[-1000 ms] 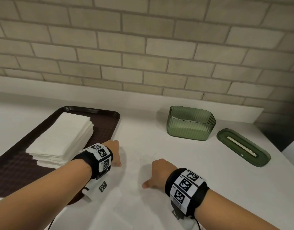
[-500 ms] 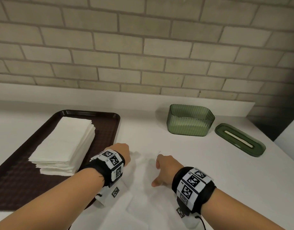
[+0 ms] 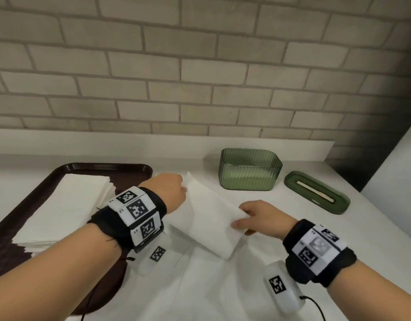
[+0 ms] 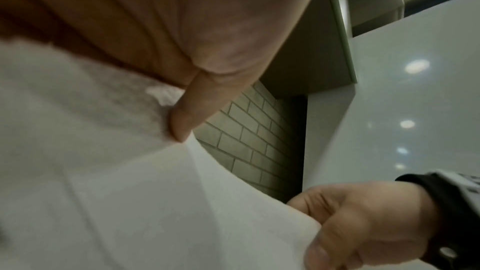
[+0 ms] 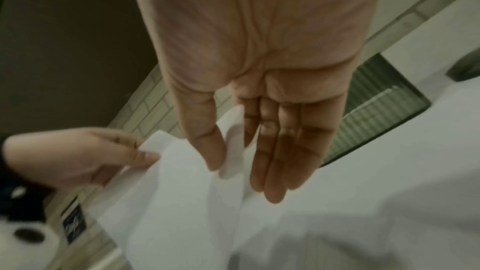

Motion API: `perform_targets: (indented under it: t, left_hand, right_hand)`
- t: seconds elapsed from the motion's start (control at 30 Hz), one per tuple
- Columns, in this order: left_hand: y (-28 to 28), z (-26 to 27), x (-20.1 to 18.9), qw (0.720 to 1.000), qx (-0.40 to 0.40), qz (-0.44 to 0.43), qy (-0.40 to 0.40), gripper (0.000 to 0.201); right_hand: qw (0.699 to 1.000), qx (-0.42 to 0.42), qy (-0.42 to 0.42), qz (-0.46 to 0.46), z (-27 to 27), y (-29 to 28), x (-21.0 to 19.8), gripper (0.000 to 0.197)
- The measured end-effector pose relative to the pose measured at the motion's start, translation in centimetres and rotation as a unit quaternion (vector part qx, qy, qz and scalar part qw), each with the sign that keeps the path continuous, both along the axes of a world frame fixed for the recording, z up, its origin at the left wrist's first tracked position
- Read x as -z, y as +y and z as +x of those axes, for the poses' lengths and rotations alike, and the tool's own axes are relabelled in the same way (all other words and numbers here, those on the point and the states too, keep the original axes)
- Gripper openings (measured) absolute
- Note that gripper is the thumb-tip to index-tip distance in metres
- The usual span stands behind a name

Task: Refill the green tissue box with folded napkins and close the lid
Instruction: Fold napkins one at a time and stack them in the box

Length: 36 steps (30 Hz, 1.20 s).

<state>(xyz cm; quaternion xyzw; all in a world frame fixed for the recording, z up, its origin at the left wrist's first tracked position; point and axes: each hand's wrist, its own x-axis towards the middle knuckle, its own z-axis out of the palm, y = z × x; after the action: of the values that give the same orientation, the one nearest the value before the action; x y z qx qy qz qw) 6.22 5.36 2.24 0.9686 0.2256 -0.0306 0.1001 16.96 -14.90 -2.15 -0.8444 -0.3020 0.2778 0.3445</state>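
Diagonally, napkin [image 3: 211, 218] toward green box [image 3: 249, 170]

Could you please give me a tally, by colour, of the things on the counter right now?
Green: 2, the open tissue box and its lid
White: 2, the napkin stack and the single napkin that the left hand and right hand pinch
Brown: 1, the tray
Total: 5

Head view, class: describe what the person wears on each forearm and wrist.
Both forearms are bare, with no sleeves. The left wrist and right wrist each carry a black band with white panels of black square codes, a white coded module beneath, and a thin black cable.
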Motion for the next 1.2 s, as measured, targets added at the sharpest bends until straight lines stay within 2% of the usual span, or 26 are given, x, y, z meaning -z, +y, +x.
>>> perform_targets:
  t: [0.1,0.13,0.3,0.4,0.53,0.67,0.73,0.8,0.93,1.0,1.2]
  left_hand:
    - [-1.1,1.7,-0.7,1.0,0.014,-0.011,-0.014,0.036]
    - [-1.5,2.3,-0.7,1.0,0.015,-0.016,-0.018,0.037]
    - [-3.2,6.0,-0.2,0.992,-0.021,-0.098,-0.073,0.042]
    - [-4.3,8.0,0.0,0.977,-0.062,-0.156,-0.134,0.041]
    - [-5.0,10.7,0.4,0.952,-0.094,-0.2,-0.213,0.027]
    - [-5.3,13.2,0.4,0.954,-0.08,-0.186,-0.222,0.015]
    - [-5.4,14.5,0.2,0.964,-0.065,-0.159,-0.201,0.011]
    - [-5.4,15.8,0.0,0.975,-0.049,-0.132,-0.173,0.002]
    - [-5.5,18.5,-0.3,0.991,0.0,-0.059,-0.12,0.028]
    - [-5.4,19.7,-0.3,0.994,0.008,-0.036,-0.1,0.035]
    - [-4.5,22.5,0.4,0.998,-0.012,-0.038,-0.046,0.039]
  right_hand:
    - [0.993,0.058,0.069,0.076,1.7,-1.7,-1.5,0.006]
    - [0.991,0.077,0.071,0.089,2.2,-2.2,-1.9,0.006]
    - [0.972,0.173,0.049,0.154,5.4,-4.3,-2.8,0.027]
    - [0.953,0.225,0.008,0.203,7.7,-5.0,-2.7,0.03]
    - [0.944,0.236,-0.03,0.228,10.6,-5.8,-2.9,0.017]
    - [0.943,0.226,-0.035,0.243,13.2,-6.0,-3.2,0.015]
    - [0.945,0.221,-0.044,0.237,14.4,-5.7,-3.3,0.006]
    - [0.949,0.222,-0.081,0.208,15.8,-5.2,-3.3,0.014]
    - [0.955,0.19,-0.21,0.089,18.0,-3.9,-3.5,0.025]
    - [0.955,0.166,-0.239,0.054,19.0,-3.0,-3.7,0.028]
    - [0.948,0.12,-0.287,-0.065,21.9,-0.6,-3.9,0.038]
